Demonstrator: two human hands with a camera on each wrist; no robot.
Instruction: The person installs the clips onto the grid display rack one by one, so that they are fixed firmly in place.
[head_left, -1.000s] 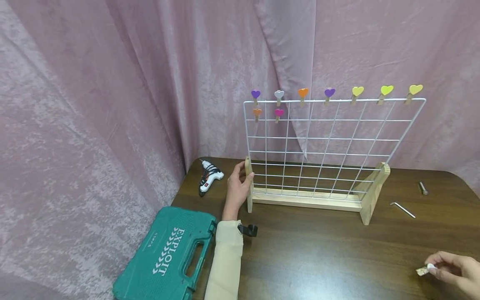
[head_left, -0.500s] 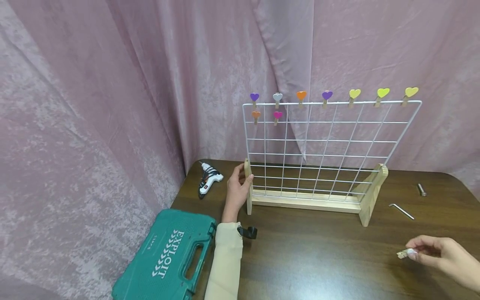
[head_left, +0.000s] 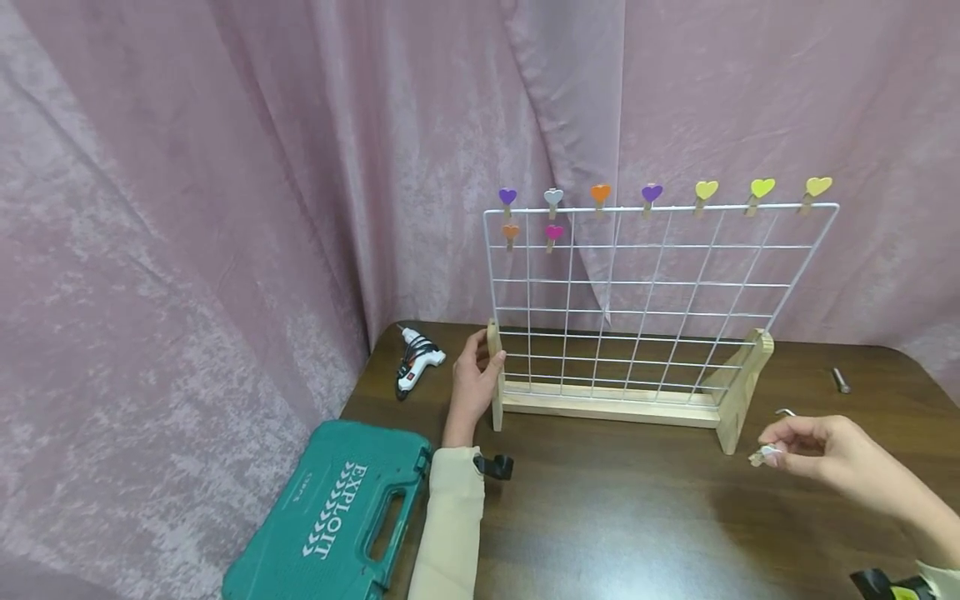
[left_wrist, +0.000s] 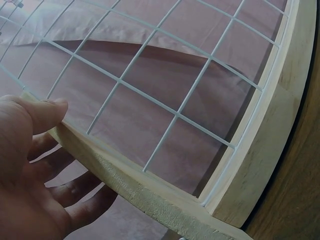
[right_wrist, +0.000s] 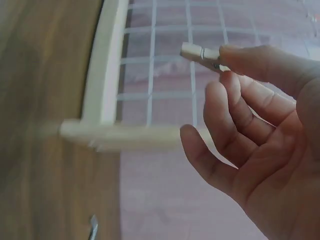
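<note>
A white wire grid rack (head_left: 622, 208) stands on a pale wooden stand (head_left: 607, 407). Heart-topped clothespins sit along its top bar, purple (head_left: 507, 197), white, orange and yellow among them. Just below at the left hang an orange one (head_left: 511, 232) and a pink one (head_left: 554, 233). My left hand (head_left: 472, 383) grips the stand's left upright (left_wrist: 115, 175), thumb on the near side and fingers behind. Between thumb and fingertip my right hand (head_left: 825, 450) pinches a wooden clothespin (right_wrist: 192, 51) with a white top, held in front of the stand's right upright (head_left: 738, 408).
A green tool case (head_left: 330, 508) lies at the near left, with a white glue gun (head_left: 416, 367) behind it. To the right are a short metal piece (head_left: 841, 381) and a hex key (head_left: 784, 412), mostly hidden by my right hand. Pink curtains (head_left: 225, 250) hang behind the table.
My right hand has moved left and away from me toward the rack with the clothespin, now covering most of the hex key. The left hand keeps its grip on the upright.
</note>
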